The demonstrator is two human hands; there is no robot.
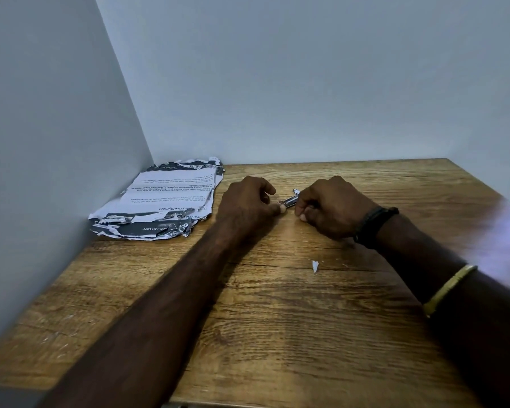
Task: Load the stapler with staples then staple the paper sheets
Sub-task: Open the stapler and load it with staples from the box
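Head cam view, only one angle here. The bench is wood-look board with heavy brown grain, a few pale scuffs and a worn patch toward 7 o'clock. It's tucked into a corner of plain, smooth grey-white walls.

Both hands meet just above the middle of the frame. The left hand comes in from 7 o'clock with its fingers curled in, tips pinching the near end of the stapler. The right hand comes in from 4 o'clock, fisted around the other part of it, so most of the stapler is buried. What shows is a slim, shiny metal strip between the two hands, with a small bright tip poking out toward 12 o'clock. Can't tell if any staples are in it.

The paper sheets are a loose pile at 9 o'clock of the hands, pushed up against the left wall. They're white with black printed bands, with ragged, torn-looking edges and curled corners. The pile is near the left hand but not touching it.

A little white paper scrap lies on the bench at 6 o'clock of the right hand. The right wrist has a black band, and further up the arm there's a thin gold-coloured bangle.
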